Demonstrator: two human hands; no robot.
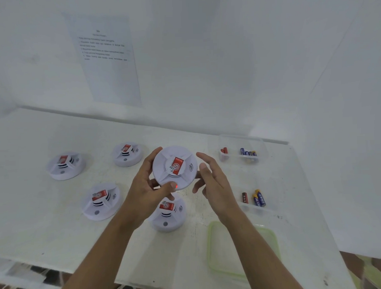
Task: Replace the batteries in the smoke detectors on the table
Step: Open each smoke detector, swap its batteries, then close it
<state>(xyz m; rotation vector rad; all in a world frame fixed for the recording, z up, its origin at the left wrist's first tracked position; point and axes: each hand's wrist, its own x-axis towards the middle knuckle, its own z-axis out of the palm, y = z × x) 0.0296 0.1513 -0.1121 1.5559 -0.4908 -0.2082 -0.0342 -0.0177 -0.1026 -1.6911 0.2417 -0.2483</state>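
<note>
The left hand (143, 185) has the smoke detector (175, 166) in its grip, thumb on the red-lit button. The right hand (212, 182) is loose-fingered, just right of the detector, above the tabletop (58, 224).

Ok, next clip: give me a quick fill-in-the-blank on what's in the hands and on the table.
The left hand holds one smoke detector; ____ more sit on the table.
A small light on the held one glows ____.
The lid near the table's front edge has a ____ rim.
Missing words: four; red; green.
</note>
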